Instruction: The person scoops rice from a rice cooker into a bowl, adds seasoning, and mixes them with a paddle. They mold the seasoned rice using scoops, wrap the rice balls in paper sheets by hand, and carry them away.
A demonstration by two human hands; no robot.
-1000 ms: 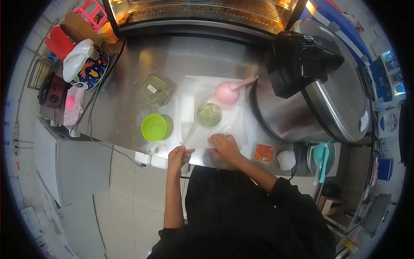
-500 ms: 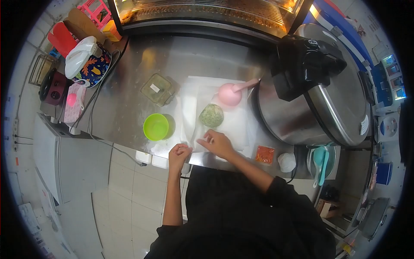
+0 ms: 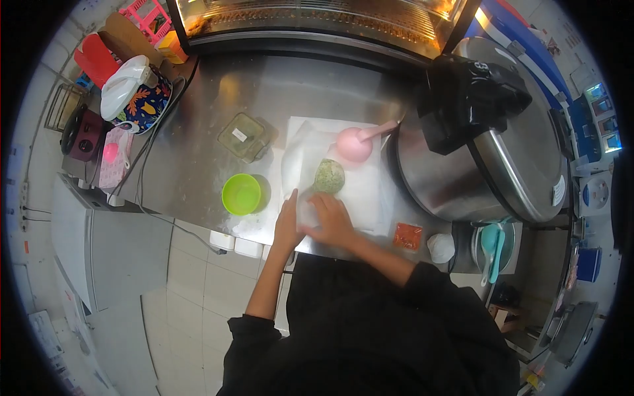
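A rounded mound of green-flecked rice [image 3: 329, 176] sits on a white paper sheet [image 3: 363, 198] on the steel counter. My left hand [image 3: 286, 223] is at the sheet's near left edge, its fingers extended upward and a raised part of the paper against them; its thumb is hard to see. Just below the mound, my right hand [image 3: 330, 221] lies over the paper with its thumb apart from its fingers. A pink scoop [image 3: 354, 145] rests on the paper behind the rice. Left of the paper are a lime green bowl [image 3: 241, 195] and a lidded clear container [image 3: 243, 137].
A large steel rice cooker [image 3: 436, 178] with a black fitting stands on the right. Near the front edge lie a red sachet [image 3: 407, 235] and a white wrapped bundle [image 3: 440, 248]. A bowl holds turquoise utensils [image 3: 492, 247]. A lit display cabinet [image 3: 317, 33] spans the back.
My left hand has moved right and up, lifting the paper's left side toward the rice. My right hand has opened out from a curled shape and shifted slightly left.
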